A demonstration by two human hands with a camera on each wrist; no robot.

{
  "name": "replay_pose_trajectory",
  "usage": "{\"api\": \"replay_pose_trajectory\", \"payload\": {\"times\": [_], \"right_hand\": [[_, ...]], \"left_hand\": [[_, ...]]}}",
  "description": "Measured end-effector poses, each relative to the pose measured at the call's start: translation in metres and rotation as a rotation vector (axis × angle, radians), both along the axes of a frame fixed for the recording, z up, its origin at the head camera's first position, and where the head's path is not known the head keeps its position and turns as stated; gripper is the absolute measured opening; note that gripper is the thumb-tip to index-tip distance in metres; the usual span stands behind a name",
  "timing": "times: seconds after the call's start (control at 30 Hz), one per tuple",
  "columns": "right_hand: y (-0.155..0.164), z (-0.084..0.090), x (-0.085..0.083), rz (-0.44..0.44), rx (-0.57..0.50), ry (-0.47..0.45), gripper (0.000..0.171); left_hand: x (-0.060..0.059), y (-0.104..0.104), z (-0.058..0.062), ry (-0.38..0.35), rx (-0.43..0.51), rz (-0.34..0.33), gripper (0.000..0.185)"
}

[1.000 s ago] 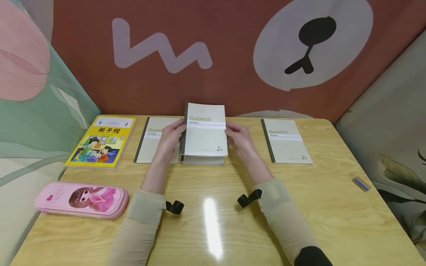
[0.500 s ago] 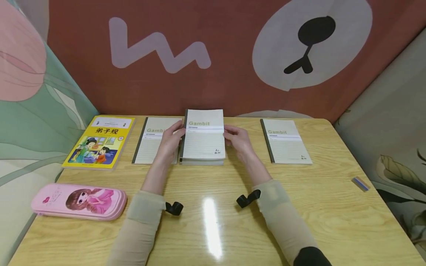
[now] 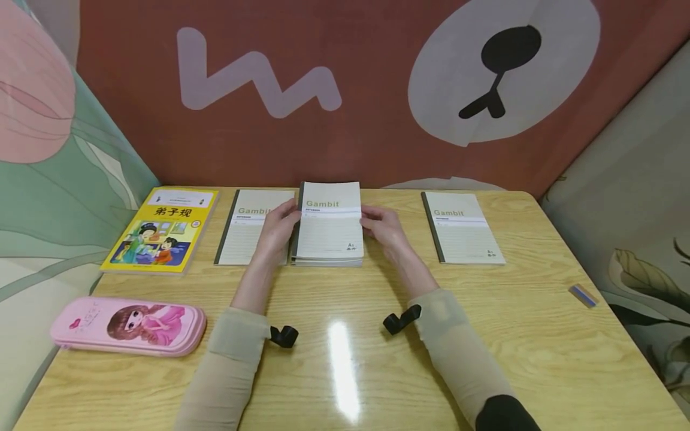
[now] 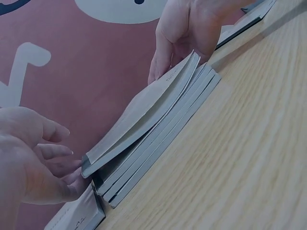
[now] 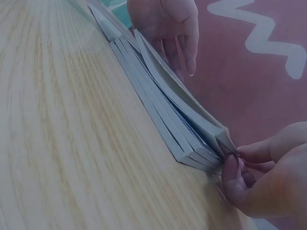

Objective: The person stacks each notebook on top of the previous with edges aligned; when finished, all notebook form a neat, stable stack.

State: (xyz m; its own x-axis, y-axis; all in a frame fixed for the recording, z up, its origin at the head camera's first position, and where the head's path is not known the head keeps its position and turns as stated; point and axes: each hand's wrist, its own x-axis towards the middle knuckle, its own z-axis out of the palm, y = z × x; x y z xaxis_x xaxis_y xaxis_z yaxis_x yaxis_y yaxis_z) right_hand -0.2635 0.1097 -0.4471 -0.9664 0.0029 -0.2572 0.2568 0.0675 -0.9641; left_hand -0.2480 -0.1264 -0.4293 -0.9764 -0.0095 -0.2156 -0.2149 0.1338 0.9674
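both forearms reach forward over the tabletop [image 3: 345, 371] to the notebook stack [image 3: 329, 258] at the far middle. left hand [image 3: 277, 230] and right hand [image 3: 384, 227] have fingers curled, pinching the top notebook [image 3: 330, 221] by its side edges. its far end sits tilted up off the stack.

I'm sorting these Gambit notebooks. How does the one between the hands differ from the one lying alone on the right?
The held notebook lies on top of a stack of similar books; the right notebook lies alone on the table. The held notebook's far edge is tilted up off the stack, the right notebook lies flat. The left hand and right hand grip the held notebook's sides; nothing touches the right one. Both share pale covers, dark spines and Gambit print.
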Motion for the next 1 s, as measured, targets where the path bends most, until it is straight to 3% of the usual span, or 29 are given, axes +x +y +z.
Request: {"api": "replay_pose_trajectory", "payload": {"times": [0.5,1.0], "right_hand": [[-0.0042,-0.0023,0.0,0.006,0.023,0.025,0.042],[-0.0047,-0.0014,0.0014,0.008,0.098,-0.002,0.041]], "left_hand": [[-0.0002,-0.0009,0.0018,-0.023,-0.093,0.008,0.056],[0.0012,0.0016,0.0006,-0.016,-0.094,0.012,0.056]]}}
